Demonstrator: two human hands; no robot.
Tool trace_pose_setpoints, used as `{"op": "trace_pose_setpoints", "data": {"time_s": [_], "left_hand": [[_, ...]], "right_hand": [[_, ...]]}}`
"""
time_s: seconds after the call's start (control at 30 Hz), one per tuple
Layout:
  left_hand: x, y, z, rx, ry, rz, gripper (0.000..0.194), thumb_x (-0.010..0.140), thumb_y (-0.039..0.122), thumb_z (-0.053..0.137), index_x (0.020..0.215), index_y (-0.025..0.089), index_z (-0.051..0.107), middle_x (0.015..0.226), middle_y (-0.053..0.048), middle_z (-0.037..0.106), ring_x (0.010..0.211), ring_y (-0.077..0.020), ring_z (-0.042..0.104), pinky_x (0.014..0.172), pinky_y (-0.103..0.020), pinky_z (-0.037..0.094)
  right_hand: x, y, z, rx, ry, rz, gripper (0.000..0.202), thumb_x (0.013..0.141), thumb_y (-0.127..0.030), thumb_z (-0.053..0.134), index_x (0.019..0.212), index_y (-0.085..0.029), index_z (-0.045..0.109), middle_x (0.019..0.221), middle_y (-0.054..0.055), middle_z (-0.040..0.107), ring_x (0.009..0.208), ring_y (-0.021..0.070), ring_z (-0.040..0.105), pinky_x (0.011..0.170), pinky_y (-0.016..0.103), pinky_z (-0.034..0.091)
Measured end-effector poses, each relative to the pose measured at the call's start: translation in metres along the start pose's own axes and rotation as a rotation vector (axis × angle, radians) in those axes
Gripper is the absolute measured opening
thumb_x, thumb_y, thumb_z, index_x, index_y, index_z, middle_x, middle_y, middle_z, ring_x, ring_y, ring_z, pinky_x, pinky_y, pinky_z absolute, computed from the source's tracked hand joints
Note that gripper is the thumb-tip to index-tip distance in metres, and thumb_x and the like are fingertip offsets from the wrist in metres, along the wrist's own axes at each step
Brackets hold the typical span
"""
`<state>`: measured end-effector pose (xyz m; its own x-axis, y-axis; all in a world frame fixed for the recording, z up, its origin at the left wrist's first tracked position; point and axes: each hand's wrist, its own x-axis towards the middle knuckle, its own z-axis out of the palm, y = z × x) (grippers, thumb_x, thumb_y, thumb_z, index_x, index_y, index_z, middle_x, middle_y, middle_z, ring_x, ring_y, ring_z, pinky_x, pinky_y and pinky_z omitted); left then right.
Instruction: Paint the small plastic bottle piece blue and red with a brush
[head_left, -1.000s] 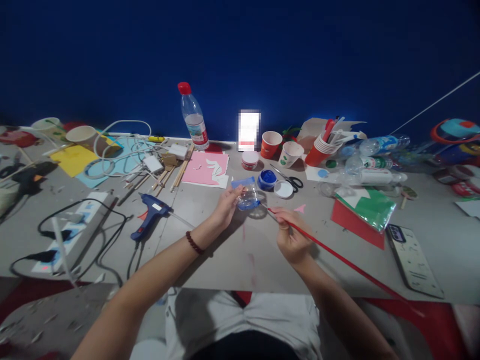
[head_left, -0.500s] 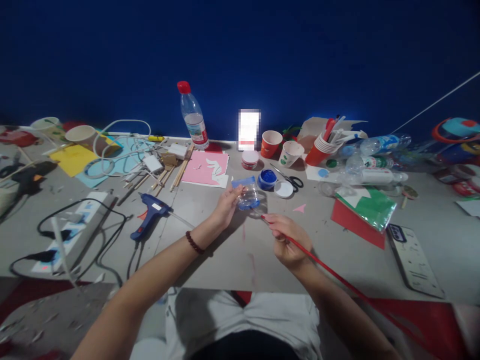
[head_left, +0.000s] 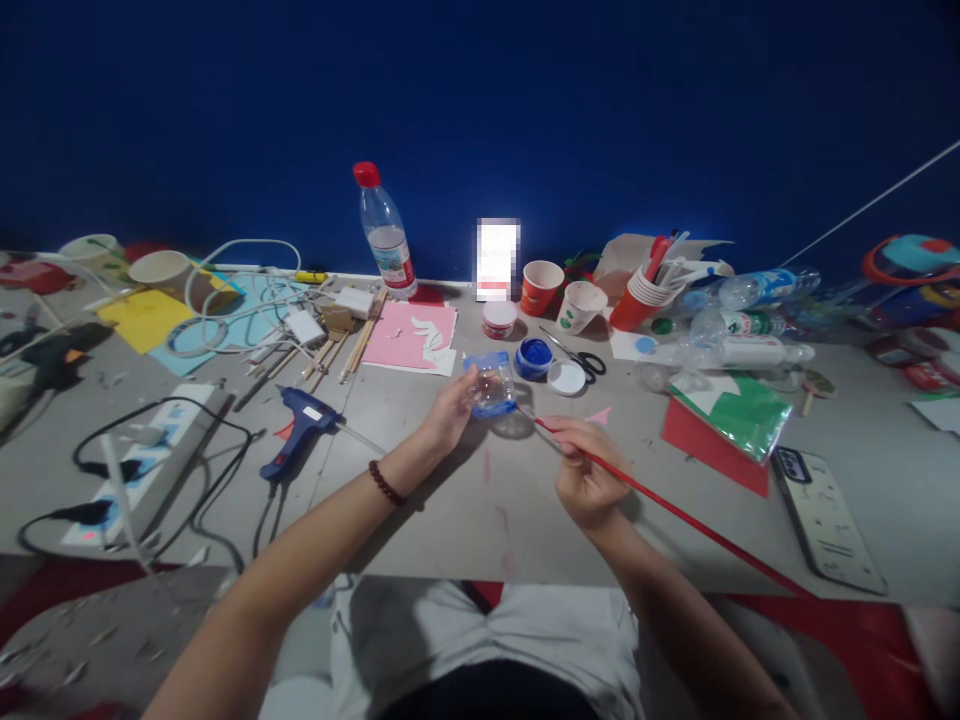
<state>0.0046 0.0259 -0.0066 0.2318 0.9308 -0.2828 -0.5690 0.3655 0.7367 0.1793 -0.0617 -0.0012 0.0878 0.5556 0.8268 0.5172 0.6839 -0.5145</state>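
My left hand point(head_left: 452, 408) grips a clear plastic bottle piece point(head_left: 493, 382) by its left side, above the table. Blue paint runs along its upper and lower rims. Between the fingers of my right hand point(head_left: 590, 470) is a red-handled paintbrush point(head_left: 660, 508), its tip touching the lower right rim of the plastic piece. Just behind stands an open jar of blue paint point(head_left: 533, 358), with a white lid point(head_left: 566, 377) lying beside it.
Scissors point(head_left: 589, 362), paper cups point(head_left: 542, 287) and a closed jar point(head_left: 499, 319) stand behind. To the left lie a blue glue gun point(head_left: 304, 425), power strip point(head_left: 150, 465) and pink paper point(head_left: 409, 335). Plastic bottles point(head_left: 757, 352) and a phone point(head_left: 829, 520) are on the right.
The plastic piece has turned slightly and moved a little left. My right hand has shifted right and down, and the brush tip has moved up onto the piece's lower rim.
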Motion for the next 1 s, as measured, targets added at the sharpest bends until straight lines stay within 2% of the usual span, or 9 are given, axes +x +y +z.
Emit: {"op": "trace_pose_setpoints", "data": {"time_s": [0.23, 0.43, 0.7, 0.8, 1.0], "left_hand": [[0.001, -0.003, -0.001, 0.054, -0.008, 0.036, 0.047, 0.061, 0.056, 0.088, 0.082, 0.016, 0.076, 0.088, -0.007, 0.075, 0.087, -0.0202, 0.067, 0.085, -0.033, 0.049], [0.0, -0.002, -0.002, 0.036, -0.006, 0.015, 0.04, 0.069, 0.049, 0.084, 0.085, 0.014, 0.075, 0.088, -0.008, 0.075, 0.087, -0.0216, 0.068, 0.084, -0.034, 0.048], [0.001, -0.003, 0.0, 0.016, 0.013, 0.03, 0.04, 0.069, 0.052, 0.083, 0.083, 0.015, 0.076, 0.085, -0.006, 0.074, 0.085, -0.0196, 0.067, 0.087, -0.033, 0.048], [0.001, -0.004, 0.001, 0.02, 0.021, 0.053, 0.04, 0.068, 0.052, 0.084, 0.082, 0.015, 0.076, 0.086, -0.006, 0.075, 0.085, -0.0192, 0.067, 0.088, -0.033, 0.049], [0.001, -0.008, -0.002, 0.023, 0.01, 0.061, 0.042, 0.069, 0.053, 0.083, 0.084, 0.015, 0.076, 0.086, -0.008, 0.075, 0.083, -0.0206, 0.067, 0.079, -0.033, 0.05]], "right_hand": [[-0.001, -0.01, 0.005, 0.039, -0.039, 0.002, 0.017, 0.097, -0.016, 0.052, 0.098, -0.021, 0.068, 0.093, 0.009, 0.077, 0.089, 0.0203, 0.076, 0.076, 0.035, 0.064], [0.007, -0.02, 0.007, 0.057, -0.043, -0.046, 0.017, 0.099, -0.019, 0.051, 0.097, -0.021, 0.068, 0.087, 0.007, 0.078, 0.086, 0.0196, 0.076, 0.071, 0.032, 0.064], [0.004, -0.004, 0.0, -0.006, 0.07, 0.004, 0.016, 0.097, -0.015, 0.052, 0.095, -0.021, 0.067, 0.088, 0.008, 0.076, 0.084, 0.0211, 0.076, 0.072, 0.035, 0.063], [-0.001, -0.003, 0.001, 0.007, 0.029, 0.029, 0.017, 0.096, -0.014, 0.052, 0.097, -0.021, 0.067, 0.091, 0.008, 0.077, 0.085, 0.0211, 0.076, 0.074, 0.036, 0.063], [0.001, -0.011, 0.005, 0.07, -0.032, 0.046, 0.016, 0.096, -0.017, 0.055, 0.099, -0.022, 0.069, 0.091, 0.007, 0.078, 0.086, 0.0213, 0.076, 0.074, 0.036, 0.064]]}}
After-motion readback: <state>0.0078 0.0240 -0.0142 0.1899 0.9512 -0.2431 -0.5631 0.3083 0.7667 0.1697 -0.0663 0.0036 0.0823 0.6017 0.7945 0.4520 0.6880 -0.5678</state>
